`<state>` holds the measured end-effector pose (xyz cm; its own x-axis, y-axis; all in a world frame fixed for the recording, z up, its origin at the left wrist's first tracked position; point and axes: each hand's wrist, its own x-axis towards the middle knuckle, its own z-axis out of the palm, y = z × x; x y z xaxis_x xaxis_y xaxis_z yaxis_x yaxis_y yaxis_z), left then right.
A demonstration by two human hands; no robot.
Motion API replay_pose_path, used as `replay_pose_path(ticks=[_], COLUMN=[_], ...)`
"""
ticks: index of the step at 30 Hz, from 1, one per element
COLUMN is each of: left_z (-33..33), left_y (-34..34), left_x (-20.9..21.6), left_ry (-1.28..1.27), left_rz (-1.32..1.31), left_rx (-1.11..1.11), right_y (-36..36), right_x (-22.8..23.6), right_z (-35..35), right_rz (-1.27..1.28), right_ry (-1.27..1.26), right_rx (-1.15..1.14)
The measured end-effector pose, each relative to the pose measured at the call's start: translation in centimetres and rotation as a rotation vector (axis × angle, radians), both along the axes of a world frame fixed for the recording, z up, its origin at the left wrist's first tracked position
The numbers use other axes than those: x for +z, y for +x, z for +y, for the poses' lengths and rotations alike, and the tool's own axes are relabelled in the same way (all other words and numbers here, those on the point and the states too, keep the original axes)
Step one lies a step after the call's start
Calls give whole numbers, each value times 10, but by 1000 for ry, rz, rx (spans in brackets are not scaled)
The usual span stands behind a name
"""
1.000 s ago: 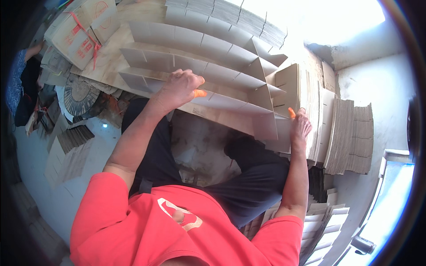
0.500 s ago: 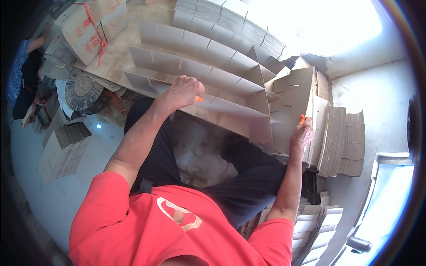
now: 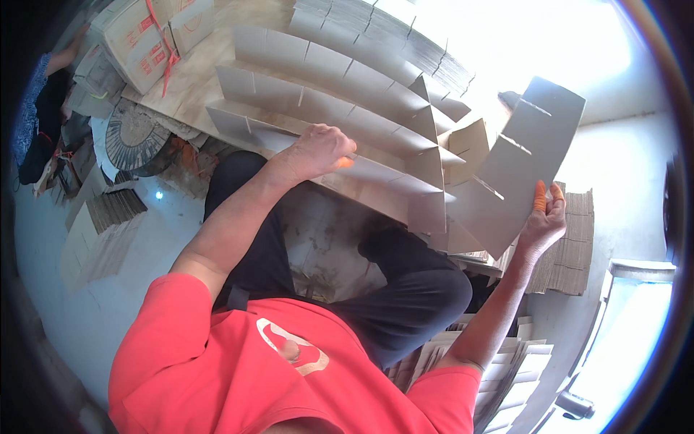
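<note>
My right hand (image 3: 543,226), with orange finger covers on two fingers, grips the lower right edge of a slotted cardboard divider piece (image 3: 528,141). The piece is raised and tilted, and several slots cut into it show. My left hand (image 3: 318,153) is closed at the top edge of the nearest long cardboard strip (image 3: 390,177), its fingertips partly hidden; orange covers show there too. That strip stands on edge in front of other long strips (image 3: 329,105). One cross strip (image 3: 436,159) joins them near their right ends.
Stacked slotted cardboard (image 3: 383,32) lies at the back of the wooden table (image 3: 195,87). More cardboard stacks (image 3: 575,239) stand on the right. A box with red tape (image 3: 134,54) is at far left, beside another person's arm (image 3: 63,59). Cardboard pieces (image 3: 108,228) lie on the floor.
My right hand has moved right and lifted the slotted cardboard piece away from the stack on the right. My left hand has shifted slightly right along the near strip.
</note>
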<state>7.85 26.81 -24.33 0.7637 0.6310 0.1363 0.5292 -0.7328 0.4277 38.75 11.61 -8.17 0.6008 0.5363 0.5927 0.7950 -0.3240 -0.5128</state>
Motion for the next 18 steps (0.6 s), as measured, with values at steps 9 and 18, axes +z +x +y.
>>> replay_pose_path(ticks=[9,18], left_z=[0,0], left_y=[7,7], left_x=[-15,-14], left_ry=[66,84], left_rz=[-147,-130], left_rx=[-22,-15], right_y=[-73,-76], right_x=[-35,-59], right_z=[49,75], right_rz=[2,-36], right_ry=[-140,-195], right_rx=[357,464])
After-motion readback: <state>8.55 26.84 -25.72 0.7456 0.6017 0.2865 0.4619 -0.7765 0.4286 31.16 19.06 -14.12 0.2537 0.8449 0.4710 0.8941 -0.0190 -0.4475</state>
